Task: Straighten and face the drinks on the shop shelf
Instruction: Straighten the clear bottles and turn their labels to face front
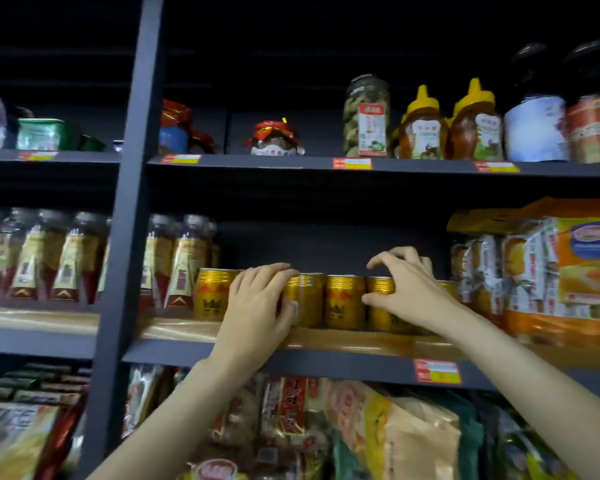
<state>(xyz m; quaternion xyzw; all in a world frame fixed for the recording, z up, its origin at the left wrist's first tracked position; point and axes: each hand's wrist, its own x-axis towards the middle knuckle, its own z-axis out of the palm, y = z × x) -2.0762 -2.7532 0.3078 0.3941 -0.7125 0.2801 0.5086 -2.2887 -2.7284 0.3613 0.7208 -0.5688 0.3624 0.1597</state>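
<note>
Here, at a dark shop shelf [326, 363], I reach both bare hands up to a row of gold drink cans [345, 301] standing upright along the middle level, near its front edge. My left hand [257, 306] covers one can in the left part of the row, its fingers laid across the top and its thumb against the side of the next can; whether it truly grips or only rests there, I cannot tell. My right hand [404, 285] is curled over the can at the right end of the row, fingers hooked over its top and thumb pressed to its front. Between my hands two cans stand side by side, touching; the left one shows a barcode, the right one its red emblem. Another can [211, 295] stands just left of my left hand, emblem forward. To the far left are tall bottles [184, 261] with tan labels; to the right, orange packs of cakes [568, 268]. Above sit honey bottles [447, 126] and jars. A red and yellow price tag [437, 371] hangs on the shelf's front lip.
</note>
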